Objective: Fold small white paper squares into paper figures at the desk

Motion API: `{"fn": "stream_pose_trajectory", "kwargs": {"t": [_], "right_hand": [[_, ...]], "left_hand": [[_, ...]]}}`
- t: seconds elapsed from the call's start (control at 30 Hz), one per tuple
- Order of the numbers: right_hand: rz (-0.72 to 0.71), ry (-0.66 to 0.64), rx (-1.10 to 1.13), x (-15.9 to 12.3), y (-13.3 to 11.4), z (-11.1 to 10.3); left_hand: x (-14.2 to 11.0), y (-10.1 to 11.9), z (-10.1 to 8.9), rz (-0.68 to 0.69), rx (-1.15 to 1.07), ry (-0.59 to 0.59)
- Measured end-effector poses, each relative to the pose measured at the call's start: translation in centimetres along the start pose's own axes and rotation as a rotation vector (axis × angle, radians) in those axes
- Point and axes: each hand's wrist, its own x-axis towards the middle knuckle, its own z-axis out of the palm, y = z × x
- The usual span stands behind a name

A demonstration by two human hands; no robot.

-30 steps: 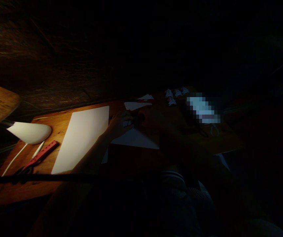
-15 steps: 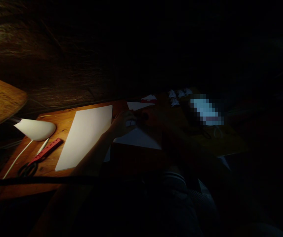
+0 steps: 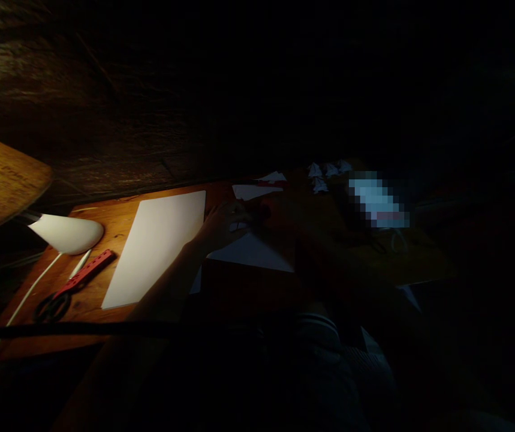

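The scene is very dark, lit only at the left. My left hand (image 3: 223, 226) rests with curled fingers on a white sheet of paper (image 3: 252, 252) near the middle of the wooden table (image 3: 104, 222). It seems to pinch a small piece of that paper, though the dimness hides the detail. My right hand (image 3: 279, 215) lies in deep shadow just right of it, touching the same paper; its fingers cannot be made out. A larger white sheet (image 3: 158, 246) lies flat to the left of my left arm.
A white lamp head (image 3: 68, 234) with its cable sits at the table's left end, beside a red-sheathed tool (image 3: 86, 273) and dark scissors (image 3: 53, 306). Small folded white paper pieces (image 3: 324, 174) lie at the back right, near a blurred bright screen (image 3: 376, 201).
My left hand has shifted slightly on the paper; the view has drifted a little. Nothing else has moved.
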Motion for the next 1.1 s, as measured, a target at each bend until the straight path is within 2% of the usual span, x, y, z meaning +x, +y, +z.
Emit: {"fn": "stream_pose_trajectory", "kwargs": {"t": [0.13,0.33,0.47,0.73,0.9,1.1], "right_hand": [[0.009,0.023,0.026,-0.1,-0.1,0.0],[0.041,0.015,-0.021,0.1,0.0,0.1],[0.058,0.018,-0.040,-0.1,-0.2,-0.2],[0.060,-0.028,-0.082,-0.5,-0.7,-0.8],[0.031,0.027,-0.082,-0.6,-0.9,-0.7],[0.018,-0.007,-0.067,-0.5,-0.9,-0.6]], "left_hand": [[0.1,0.0,-0.3,0.061,0.019,0.001],[0.1,-0.4,0.0,0.080,-0.047,0.005],[0.1,-0.5,0.1,0.061,-0.097,-0.006],[-0.1,-0.1,-0.1,-0.030,-0.038,-0.013],[-0.1,0.3,-0.2,-0.058,-0.022,-0.008],[-0.1,0.6,-0.1,-0.086,0.026,-0.019]]}}
